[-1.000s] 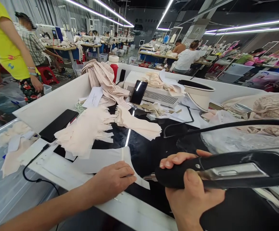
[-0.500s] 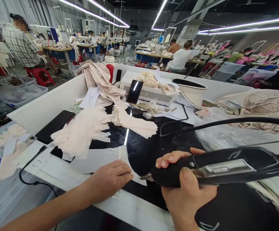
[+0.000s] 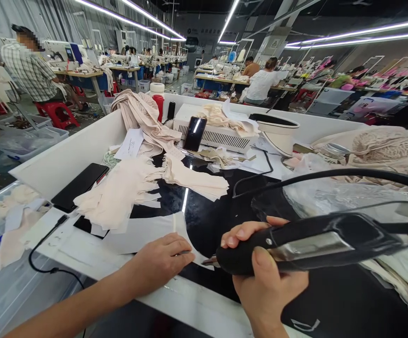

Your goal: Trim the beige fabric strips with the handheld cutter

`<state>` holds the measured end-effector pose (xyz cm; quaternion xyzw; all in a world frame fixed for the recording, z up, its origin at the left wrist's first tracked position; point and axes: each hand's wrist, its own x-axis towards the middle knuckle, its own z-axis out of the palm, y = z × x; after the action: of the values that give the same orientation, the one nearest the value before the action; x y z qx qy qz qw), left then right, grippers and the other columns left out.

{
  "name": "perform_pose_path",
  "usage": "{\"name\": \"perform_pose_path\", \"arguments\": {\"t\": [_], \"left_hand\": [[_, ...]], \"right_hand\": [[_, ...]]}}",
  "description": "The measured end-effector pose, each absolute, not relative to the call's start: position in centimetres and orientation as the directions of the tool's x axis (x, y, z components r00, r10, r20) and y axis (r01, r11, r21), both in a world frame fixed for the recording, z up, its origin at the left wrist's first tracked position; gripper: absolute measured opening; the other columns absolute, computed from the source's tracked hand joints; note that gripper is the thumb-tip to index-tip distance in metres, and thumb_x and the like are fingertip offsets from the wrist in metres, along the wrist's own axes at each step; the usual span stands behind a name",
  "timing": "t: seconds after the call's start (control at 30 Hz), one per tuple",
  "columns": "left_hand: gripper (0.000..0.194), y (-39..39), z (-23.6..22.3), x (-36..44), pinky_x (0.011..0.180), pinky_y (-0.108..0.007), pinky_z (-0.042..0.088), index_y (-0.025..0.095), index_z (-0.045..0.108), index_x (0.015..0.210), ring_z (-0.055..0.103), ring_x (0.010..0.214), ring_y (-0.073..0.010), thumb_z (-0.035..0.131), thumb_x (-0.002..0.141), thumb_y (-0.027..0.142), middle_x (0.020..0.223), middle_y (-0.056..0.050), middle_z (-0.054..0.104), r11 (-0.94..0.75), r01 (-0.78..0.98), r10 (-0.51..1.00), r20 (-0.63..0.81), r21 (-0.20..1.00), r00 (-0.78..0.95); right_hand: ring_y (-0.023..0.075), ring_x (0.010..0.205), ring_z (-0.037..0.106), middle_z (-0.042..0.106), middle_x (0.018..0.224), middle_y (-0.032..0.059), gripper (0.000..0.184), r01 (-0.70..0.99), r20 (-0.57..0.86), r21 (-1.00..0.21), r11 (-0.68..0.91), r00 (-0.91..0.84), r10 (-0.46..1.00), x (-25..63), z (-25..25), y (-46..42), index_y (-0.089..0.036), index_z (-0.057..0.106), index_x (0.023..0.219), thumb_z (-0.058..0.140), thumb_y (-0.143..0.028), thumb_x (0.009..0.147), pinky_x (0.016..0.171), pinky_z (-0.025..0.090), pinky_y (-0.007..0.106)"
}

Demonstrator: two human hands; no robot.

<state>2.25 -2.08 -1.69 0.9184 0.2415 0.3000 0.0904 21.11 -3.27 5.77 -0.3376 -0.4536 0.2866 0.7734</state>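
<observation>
My right hand [image 3: 265,277] is closed round the black handle of a corded cutting tool [image 3: 316,241], whose metal tip points left near the table's front edge. My left hand [image 3: 162,260] lies with fingers curled down on a pale flat fabric piece [image 3: 147,232] on the black glossy tabletop [image 3: 218,220], fingertips close to the tool's tip. Behind it sits a heap of beige cut fabric strips [image 3: 119,195].
A black phone [image 3: 80,185] lies at the left on the white table rim, a second phone [image 3: 194,134] leans on a white box [image 3: 221,134]. A white bowl-like tub [image 3: 277,134] and lace fabric [image 3: 376,145] are on the right. Seated workers fill the background.
The tool and my right hand have slid slightly left toward my left hand. A person in yellow at the far left has gone from view.
</observation>
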Motion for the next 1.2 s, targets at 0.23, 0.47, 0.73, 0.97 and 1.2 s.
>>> {"name": "perform_pose_path", "arguments": {"t": [0.23, 0.47, 0.73, 0.97, 1.2], "left_hand": [[0.022, -2.0, -1.8, 2.1, 0.100, -0.034, 0.064, 0.015, 0.067, 0.121, 0.071, 0.112, -0.0224, 0.047, 0.113, 0.011, 0.115, -0.011, 0.074, -0.869, 0.384, 0.494, 0.509, 0.312, 0.705], [0.023, -2.0, -1.4, 1.8, 0.104, -0.033, 0.063, 0.015, 0.068, 0.127, 0.072, 0.117, -0.0214, 0.049, 0.113, 0.013, 0.120, -0.011, 0.075, -0.851, 0.362, 0.516, 0.484, 0.380, 0.707], [0.029, 0.2, -0.5, -1.8, 0.107, -0.034, 0.063, 0.017, 0.071, 0.127, 0.074, 0.118, -0.0197, 0.047, 0.113, 0.011, 0.126, -0.009, 0.076, -0.837, 0.445, 0.546, 0.424, 0.319, 0.723], [0.021, -1.2, 0.3, -0.9, 0.088, -0.037, 0.065, 0.016, 0.072, 0.113, 0.073, 0.097, -0.0238, 0.057, 0.104, 0.006, 0.111, -0.008, 0.075, -0.820, 0.521, 0.571, 0.297, 0.236, 0.765], [0.020, 0.4, 3.7, 0.4, 0.072, -0.025, 0.057, 0.020, 0.073, 0.092, 0.073, 0.078, -0.0165, 0.060, 0.104, 0.011, 0.091, 0.000, 0.071, -0.700, 0.621, 0.668, 0.014, 0.353, 0.744]], "right_hand": [[0.0168, 0.056, 0.062, 0.064, 0.076, -0.0046, 0.037, -0.091, 0.513, -0.785, 0.613, 0.460, 0.725, 21.8, 5.7, -3.7, -0.028, 0.066, 0.114, 0.088, -0.040, 0.086, 0.050, 0.054, 0.030], [0.0167, 0.058, 0.064, 0.067, 0.077, -0.0042, 0.033, -0.074, 0.522, -0.792, 0.606, 0.432, 0.735, 21.9, 5.4, -3.6, -0.029, 0.067, 0.116, 0.085, -0.034, 0.089, 0.053, 0.058, 0.032], [0.0162, 0.059, 0.066, 0.070, 0.080, -0.0043, 0.039, -0.005, 0.552, -0.779, 0.627, 0.470, 0.689, 23.9, 5.0, -2.2, -0.029, 0.064, 0.120, 0.086, -0.032, 0.088, 0.056, 0.059, 0.033], [0.0175, 0.065, 0.068, 0.073, 0.084, -0.0025, 0.039, 0.172, 0.551, -0.825, 0.538, 0.451, 0.702, 24.9, 6.4, -0.3, -0.026, 0.061, 0.101, 0.092, -0.039, 0.079, 0.061, 0.059, 0.034], [0.0190, 0.071, 0.064, 0.069, 0.082, -0.0025, 0.042, 0.302, 0.561, -0.828, 0.472, 0.444, 0.699, 23.7, 8.0, 0.9, -0.026, 0.060, 0.096, 0.090, -0.047, 0.075, 0.065, 0.055, 0.033]]}}
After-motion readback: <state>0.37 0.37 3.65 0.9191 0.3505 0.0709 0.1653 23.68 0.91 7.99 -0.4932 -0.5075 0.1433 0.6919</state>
